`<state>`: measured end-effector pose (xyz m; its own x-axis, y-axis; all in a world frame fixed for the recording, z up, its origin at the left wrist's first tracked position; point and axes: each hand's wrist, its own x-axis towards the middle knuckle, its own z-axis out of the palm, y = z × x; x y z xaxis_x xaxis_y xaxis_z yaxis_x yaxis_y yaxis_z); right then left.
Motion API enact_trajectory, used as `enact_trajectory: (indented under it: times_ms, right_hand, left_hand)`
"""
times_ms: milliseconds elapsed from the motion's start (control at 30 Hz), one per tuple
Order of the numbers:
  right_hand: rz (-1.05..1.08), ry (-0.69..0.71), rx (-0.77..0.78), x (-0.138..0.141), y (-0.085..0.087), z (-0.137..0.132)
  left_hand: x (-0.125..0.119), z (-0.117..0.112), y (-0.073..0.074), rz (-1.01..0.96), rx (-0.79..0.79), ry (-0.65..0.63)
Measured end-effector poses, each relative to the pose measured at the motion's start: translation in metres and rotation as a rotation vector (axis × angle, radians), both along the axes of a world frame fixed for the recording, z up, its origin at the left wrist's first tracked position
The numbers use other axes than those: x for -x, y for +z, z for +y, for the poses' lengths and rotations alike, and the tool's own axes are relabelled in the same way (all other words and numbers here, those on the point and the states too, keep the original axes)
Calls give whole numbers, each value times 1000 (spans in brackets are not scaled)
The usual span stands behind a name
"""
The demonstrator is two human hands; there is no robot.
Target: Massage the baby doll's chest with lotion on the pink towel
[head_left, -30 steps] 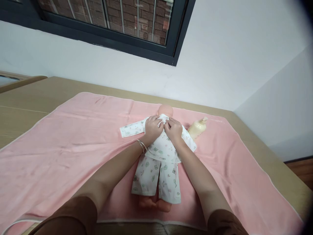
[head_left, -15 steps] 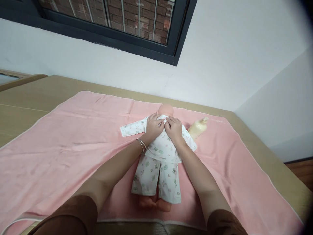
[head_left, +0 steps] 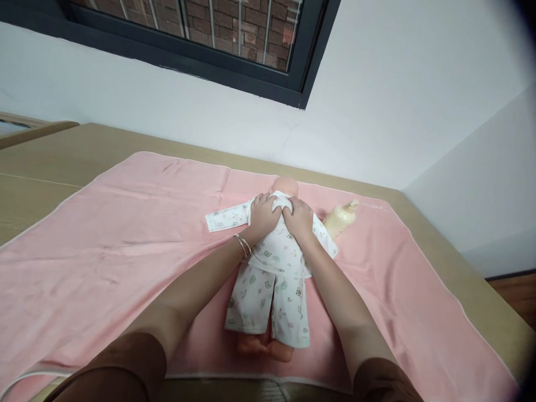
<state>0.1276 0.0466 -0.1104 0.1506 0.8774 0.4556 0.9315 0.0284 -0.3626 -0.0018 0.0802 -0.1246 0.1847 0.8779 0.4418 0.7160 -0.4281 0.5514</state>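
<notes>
A baby doll (head_left: 287,186) lies on its back on a pink towel (head_left: 125,245), dressed in a white printed shirt (head_left: 276,248) and matching trousers (head_left: 268,304). My left hand (head_left: 263,214) and my right hand (head_left: 298,216) rest side by side on the doll's chest just below its neck. Both hands have their fingers curled and pinch the shirt fabric at the collar. A thin bracelet (head_left: 242,244) sits on my left wrist. The doll's bare feet (head_left: 266,349) stick out near the towel's front edge.
A cream feeding bottle (head_left: 341,216) lies on the towel just right of the doll. The towel covers a wooden table (head_left: 58,156) that meets a white wall. A dark-framed window (head_left: 234,44) is above. The table's right edge drops to a wooden floor (head_left: 515,293).
My two hands have drawn closer together at the doll's collar and shifted slightly up toward its neck. The doll and bottle have stayed in place.
</notes>
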Motion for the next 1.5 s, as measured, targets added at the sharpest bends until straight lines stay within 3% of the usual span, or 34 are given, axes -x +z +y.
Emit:
enact_trajectory:
  times_ms: [233,1500]
  right_hand:
    - [-17,1,55,-1,0,2]
    - [-46,-1,84,0,3,0]
  left_hand:
    - [-1,5,-1,79,55,6]
    - [0,7,0,100,59,-14]
